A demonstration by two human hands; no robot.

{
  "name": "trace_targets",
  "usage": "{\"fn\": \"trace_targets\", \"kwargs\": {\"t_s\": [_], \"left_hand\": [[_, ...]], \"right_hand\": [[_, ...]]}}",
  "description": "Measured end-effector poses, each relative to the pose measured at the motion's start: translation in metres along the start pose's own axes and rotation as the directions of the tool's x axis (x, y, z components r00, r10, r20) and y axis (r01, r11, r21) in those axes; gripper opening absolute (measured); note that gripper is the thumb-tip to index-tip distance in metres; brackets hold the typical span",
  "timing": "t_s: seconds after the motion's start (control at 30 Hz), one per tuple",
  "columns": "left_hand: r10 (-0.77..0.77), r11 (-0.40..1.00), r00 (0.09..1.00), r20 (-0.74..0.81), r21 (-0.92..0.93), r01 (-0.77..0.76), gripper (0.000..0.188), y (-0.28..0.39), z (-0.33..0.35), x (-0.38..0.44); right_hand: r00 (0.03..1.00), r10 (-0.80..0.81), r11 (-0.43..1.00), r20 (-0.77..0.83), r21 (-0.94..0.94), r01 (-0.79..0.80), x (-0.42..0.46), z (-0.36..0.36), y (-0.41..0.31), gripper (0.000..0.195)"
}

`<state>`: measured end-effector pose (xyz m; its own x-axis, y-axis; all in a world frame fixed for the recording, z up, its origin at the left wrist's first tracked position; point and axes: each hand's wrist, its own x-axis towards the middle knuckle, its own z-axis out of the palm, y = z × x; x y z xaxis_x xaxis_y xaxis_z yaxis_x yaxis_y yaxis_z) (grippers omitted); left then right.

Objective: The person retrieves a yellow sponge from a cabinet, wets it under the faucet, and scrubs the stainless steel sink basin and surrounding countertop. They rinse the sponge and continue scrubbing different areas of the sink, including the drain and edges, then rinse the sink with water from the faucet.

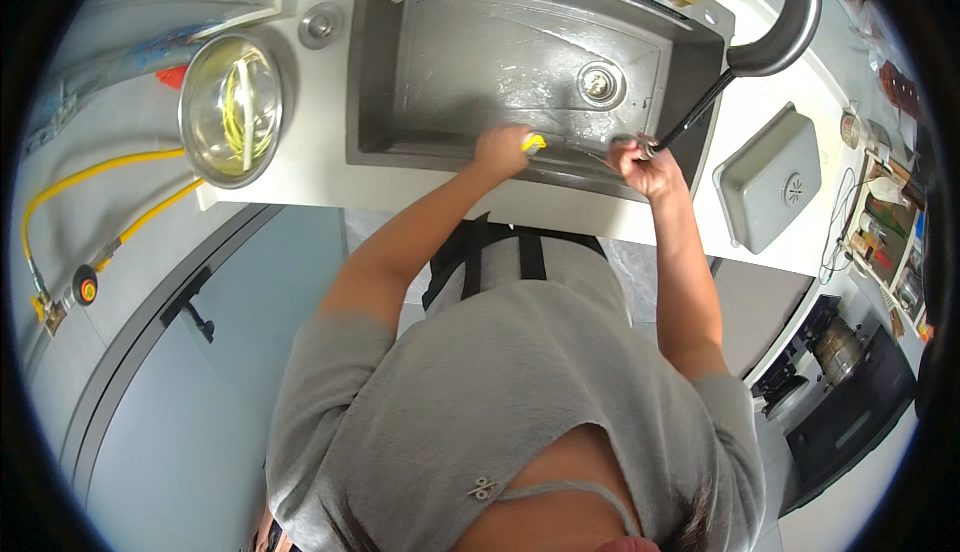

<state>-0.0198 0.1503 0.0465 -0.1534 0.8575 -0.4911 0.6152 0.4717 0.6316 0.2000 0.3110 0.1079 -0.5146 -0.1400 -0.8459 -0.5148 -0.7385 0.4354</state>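
My left hand (501,153) is closed around a yellow and white object (533,144), perhaps a sponge or cloth, over the near side of the grey sink (480,64). Most of that object is hidden in the fist. My right hand (643,165) grips the spray head (646,148) of a pull-out faucet, whose dark hose runs up to the curved faucet neck (780,41). Some water shows below the spray head. The round drain (600,85) lies beyond both hands, and the sink floor looks wet.
On the left, a steel bowl (187,113) holds yellow-green strips and a white stick-like item. A round metal stopper (321,25) lies beside the sink. To the right, a grey drain basket (772,177) rests on the white counter. A yellow hose (90,171) runs along the left wall.
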Motion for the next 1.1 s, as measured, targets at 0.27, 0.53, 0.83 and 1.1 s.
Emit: {"fn": "trace_targets", "kwargs": {"t_s": [0.27,0.53,0.83,1.1], "left_hand": [[-0.103,0.983,0.933,0.344,0.181,0.042,0.073,0.071,0.086,0.135],[-0.052,0.893,0.996,-0.066,0.444,0.076,0.037,0.067,0.189,0.210],[-0.083,0.963,0.996,0.020,0.260,0.075,0.025,0.054,0.177,0.213],[0.182,0.930,0.983,-0.033,0.329,-0.161,0.021,0.048,0.145,0.193]], "right_hand": [[0.966,-0.246,0.946,0.083,-0.195,0.257,-0.075,-0.017,-0.070,0.031],[0.946,-0.276,0.907,0.172,-0.280,0.316,-0.070,-0.006,-0.075,0.039],[0.944,-0.245,0.918,0.219,-0.261,0.299,-0.068,-0.003,-0.070,0.044],[0.869,-0.374,0.826,0.325,-0.309,0.471,-0.068,0.020,-0.110,0.038]]}}
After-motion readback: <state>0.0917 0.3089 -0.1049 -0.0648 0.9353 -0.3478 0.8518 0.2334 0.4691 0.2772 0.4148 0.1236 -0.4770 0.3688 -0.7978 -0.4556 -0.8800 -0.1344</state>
